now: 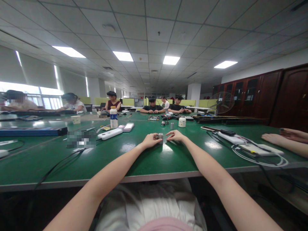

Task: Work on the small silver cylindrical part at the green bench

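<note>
A small silver metal cylinder (pixel 160 137) stands upright on the green table (pixel 149 160) straight ahead of me. My left hand (pixel 151 140) is curled against its left side, fingers closed on it. My right hand (pixel 175 136) reaches in from the right, fingertips pinched toward the cylinder's top edge and touching it. Both my forearms stretch out over the table's near edge.
Beyond my hands are two small metal parts (pixel 167 123), a white jar (pixel 182 122), a white bottle (pixel 114 117) and a white power strip (pixel 110 133). White cables and devices (pixel 250 146) lie right, by another person's hand (pixel 273 138). Several people sit at the far side.
</note>
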`<state>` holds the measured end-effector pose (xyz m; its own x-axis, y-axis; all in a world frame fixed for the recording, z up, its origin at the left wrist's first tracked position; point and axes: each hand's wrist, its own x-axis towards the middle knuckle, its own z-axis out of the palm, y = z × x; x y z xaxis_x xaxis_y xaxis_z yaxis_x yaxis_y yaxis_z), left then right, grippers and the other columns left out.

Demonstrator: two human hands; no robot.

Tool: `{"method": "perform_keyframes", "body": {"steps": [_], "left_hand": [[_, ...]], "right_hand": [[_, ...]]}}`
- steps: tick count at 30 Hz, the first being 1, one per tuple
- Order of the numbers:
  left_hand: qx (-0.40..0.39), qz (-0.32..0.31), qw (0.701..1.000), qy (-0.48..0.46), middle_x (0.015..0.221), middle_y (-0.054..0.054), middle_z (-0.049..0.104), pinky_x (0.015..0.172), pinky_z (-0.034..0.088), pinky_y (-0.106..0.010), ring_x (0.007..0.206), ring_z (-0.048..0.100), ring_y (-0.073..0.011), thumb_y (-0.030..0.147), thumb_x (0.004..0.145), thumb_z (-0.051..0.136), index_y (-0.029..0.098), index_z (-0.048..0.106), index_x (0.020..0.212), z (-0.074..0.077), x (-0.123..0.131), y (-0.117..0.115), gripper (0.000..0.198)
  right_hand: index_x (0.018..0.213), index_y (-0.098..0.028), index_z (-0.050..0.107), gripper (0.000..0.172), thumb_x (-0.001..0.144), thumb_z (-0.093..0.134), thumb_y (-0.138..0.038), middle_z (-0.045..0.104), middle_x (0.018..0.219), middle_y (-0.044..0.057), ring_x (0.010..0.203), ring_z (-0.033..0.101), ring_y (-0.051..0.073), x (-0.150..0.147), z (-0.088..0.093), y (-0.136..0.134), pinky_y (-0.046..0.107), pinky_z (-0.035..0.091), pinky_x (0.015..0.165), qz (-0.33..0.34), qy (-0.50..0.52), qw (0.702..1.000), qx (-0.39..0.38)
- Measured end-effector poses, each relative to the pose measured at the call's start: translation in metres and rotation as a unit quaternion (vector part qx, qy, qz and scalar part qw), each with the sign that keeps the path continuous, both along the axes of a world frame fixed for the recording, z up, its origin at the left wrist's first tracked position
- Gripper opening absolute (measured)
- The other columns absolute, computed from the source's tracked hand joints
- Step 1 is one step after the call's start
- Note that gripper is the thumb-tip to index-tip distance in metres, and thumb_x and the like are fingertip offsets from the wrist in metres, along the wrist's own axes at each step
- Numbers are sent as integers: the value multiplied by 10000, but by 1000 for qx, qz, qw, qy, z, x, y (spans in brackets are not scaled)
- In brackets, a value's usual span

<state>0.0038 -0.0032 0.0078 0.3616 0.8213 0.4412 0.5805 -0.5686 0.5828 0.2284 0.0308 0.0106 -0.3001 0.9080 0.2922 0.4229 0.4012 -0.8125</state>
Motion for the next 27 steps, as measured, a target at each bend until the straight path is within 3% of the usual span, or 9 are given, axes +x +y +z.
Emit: {"method": "perform_keyframes", "body": {"steps": [8,22,27], "left_hand": [[-6,-2,1000,-7,955,-75,746,798,535,-286,870,697,-230,389,724,694,165,680,1077,0,0,0,419],[-12,-4,1000,-3,946,-80,747,783,533,-280,882,702,-242,401,731,685,145,668,1098,-2,-1,1,448],[-9,-7,1000,0,952,-76,747,789,529,-277,878,701,-237,390,733,683,143,672,1095,-1,-1,2,439]], "right_hand": [[1069,-178,673,314,759,713,-146,750,900,71,892,713,194,-31,17,-6,327,553,841,-9,51,989,135],[1013,-159,684,255,760,686,-128,749,861,73,821,721,189,-49,11,-16,313,557,803,-19,59,981,183],[978,-159,692,205,776,679,-189,739,727,46,744,724,188,-47,10,-14,308,562,763,-57,67,979,183]]}}
